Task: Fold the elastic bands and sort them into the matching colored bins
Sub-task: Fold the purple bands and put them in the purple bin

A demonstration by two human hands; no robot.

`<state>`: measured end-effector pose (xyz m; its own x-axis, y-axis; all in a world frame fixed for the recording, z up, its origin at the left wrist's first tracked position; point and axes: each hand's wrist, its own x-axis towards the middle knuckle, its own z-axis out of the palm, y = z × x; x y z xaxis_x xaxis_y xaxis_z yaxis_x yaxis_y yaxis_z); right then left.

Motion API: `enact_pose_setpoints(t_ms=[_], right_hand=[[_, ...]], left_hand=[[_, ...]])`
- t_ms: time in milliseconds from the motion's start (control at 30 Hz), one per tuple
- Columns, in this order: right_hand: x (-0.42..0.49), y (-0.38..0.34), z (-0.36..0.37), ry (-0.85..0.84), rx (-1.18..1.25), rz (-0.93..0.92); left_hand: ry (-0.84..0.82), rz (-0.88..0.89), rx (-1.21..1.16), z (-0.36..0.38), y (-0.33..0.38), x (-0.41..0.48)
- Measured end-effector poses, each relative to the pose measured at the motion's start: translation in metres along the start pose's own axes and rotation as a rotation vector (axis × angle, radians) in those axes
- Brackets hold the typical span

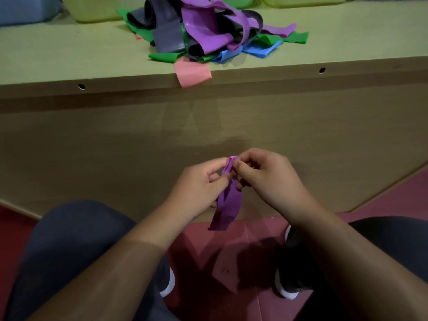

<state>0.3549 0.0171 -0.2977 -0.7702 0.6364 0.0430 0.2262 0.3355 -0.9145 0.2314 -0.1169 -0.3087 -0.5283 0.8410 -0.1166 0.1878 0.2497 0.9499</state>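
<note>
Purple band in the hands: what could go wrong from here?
1. The left hand and right hand pinch only the top of the purple band, which hangs over the floor; a slip would likely drop it there.
2. The pink band overhangs the table edge; pulling from the pile may drag it off.

A purple band (228, 205) hung limp, its top pinched between left hand (199, 188) and right hand (266, 179); a tangled pile (203, 31) of purple, grey, green and blue bands lay on the table (69, 54); a pink band (192, 74) drooped over its edge; yellow bins (92, 10) and a blue bin (23, 10) stood behind.
</note>
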Motion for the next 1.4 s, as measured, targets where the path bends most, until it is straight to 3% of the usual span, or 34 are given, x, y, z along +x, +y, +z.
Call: enact_pose_setpoints(t_ms=[267,467,867,1033,1233,1400], right_hand=[[-0.002,-0.002,0.005,0.022,-0.055,0.039],[0.001,-0.006,0.000,0.079,-0.083,0.015],[0.002,-0.002,-0.008,-0.021,-0.095,-0.008],[0.000,-0.004,-0.006,-0.073,-0.127,0.007],[0.003,-0.002,-0.004,-0.082,-0.153,0.058],[0.004,0.000,-0.008,-0.099,-0.225,0.077]], left_hand=[[0.061,-0.044,-0.030,0.007,-0.004,0.002],[-0.024,-0.110,-0.127,0.007,0.002,0.004],[-0.020,-0.224,-0.247,0.000,0.005,0.003],[0.038,-0.191,-0.137,0.002,0.001,0.003],[0.124,0.146,0.361,-0.004,-0.017,0.007],[0.120,0.139,0.462,-0.013,-0.020,0.014]])
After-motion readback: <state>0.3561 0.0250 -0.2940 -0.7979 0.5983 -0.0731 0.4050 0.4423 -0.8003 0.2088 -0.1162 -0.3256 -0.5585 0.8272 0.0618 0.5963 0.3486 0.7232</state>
